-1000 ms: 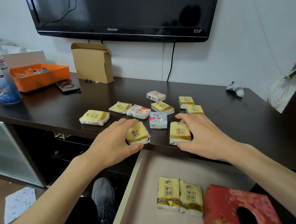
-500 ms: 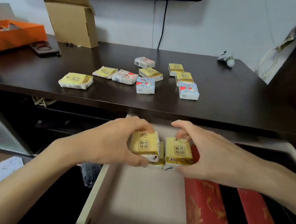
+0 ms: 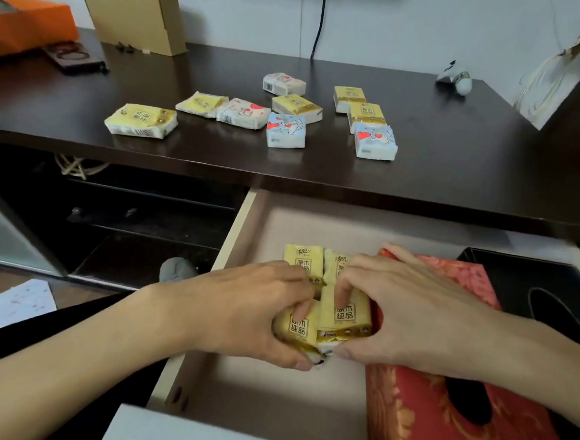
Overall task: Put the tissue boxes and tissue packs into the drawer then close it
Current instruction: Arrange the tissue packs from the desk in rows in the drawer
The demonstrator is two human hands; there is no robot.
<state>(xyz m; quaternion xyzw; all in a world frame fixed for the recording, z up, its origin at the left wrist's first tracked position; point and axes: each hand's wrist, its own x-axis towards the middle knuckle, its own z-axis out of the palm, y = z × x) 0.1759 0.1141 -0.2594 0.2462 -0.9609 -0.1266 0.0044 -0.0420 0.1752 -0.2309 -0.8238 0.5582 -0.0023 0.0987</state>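
The drawer [image 3: 236, 230] stands pulled open below the dark tabletop [image 3: 458, 156]. Inside it my left hand [image 3: 241, 312] grips a yellow tissue pack [image 3: 296, 326] and my right hand [image 3: 412, 314] grips another yellow tissue pack [image 3: 345, 314], side by side, low over the drawer floor. Just behind them lie two more yellow packs [image 3: 304, 260]. A red tissue box [image 3: 438, 436] and a black tissue box [image 3: 534, 288] sit in the drawer's right part. Several packs remain on the tabletop, among them a yellow one [image 3: 141, 120] and two blue-white ones [image 3: 285, 130] [image 3: 375, 141].
A cardboard box [image 3: 135, 3], an orange box [image 3: 24, 22] and a dark phone case [image 3: 73, 57] stand at the back left of the tabletop. A small white item [image 3: 458, 81] lies back right. An open dark shelf [image 3: 127, 215] is left of the drawer.
Both hands lifted a yellow pack each off the tabletop edge, carried them down and lowered them into the drawer in front of the two packs lying there.
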